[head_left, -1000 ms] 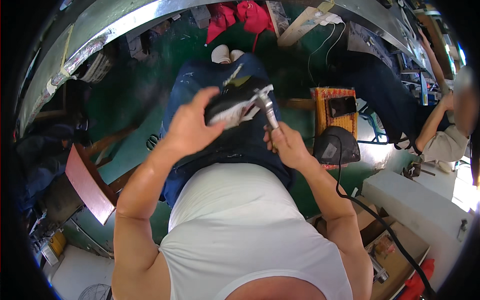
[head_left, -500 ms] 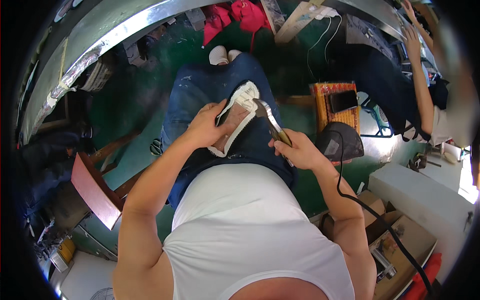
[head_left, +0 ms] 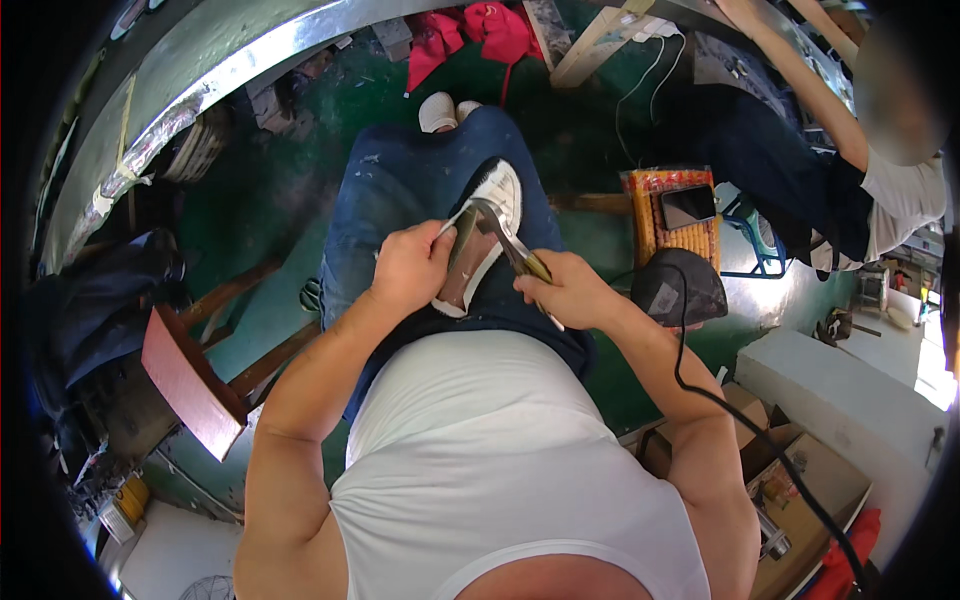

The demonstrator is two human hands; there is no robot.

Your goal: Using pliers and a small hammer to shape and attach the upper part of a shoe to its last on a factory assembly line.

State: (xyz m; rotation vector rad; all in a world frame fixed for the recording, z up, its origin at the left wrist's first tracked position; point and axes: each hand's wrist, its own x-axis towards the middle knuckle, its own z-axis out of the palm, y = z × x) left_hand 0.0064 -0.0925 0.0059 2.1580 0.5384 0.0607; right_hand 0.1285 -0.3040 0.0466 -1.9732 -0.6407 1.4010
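Observation:
On my lap lies a shoe on its last [head_left: 470,265], its underside facing up. White upper material is folded over the rim around a brownish insole, and the rounded toe end points away from me. My left hand [head_left: 412,262] is closed on the shoe's left edge, thumb pressed near the insole. My right hand [head_left: 570,288] is wrapped round the handles of metal lasting pliers [head_left: 510,242]. Their curved jaws reach across the insole to the left rim, close by my left fingertips. Whether the jaws grip the material I cannot tell.
To the right, a phone [head_left: 688,204] lies on a woven-topped stool [head_left: 648,215] beside a dark rounded object [head_left: 690,288]. A black cable [head_left: 770,450] runs past my right arm. A reddish wooden seat [head_left: 190,380] stands left. A co-worker's arm [head_left: 815,95] reaches at upper right.
The plier jaws have moved from the toe's right side to the left rim. My left hand has shifted slightly toward me, and the shoe has turned a little. The co-worker's arm has moved.

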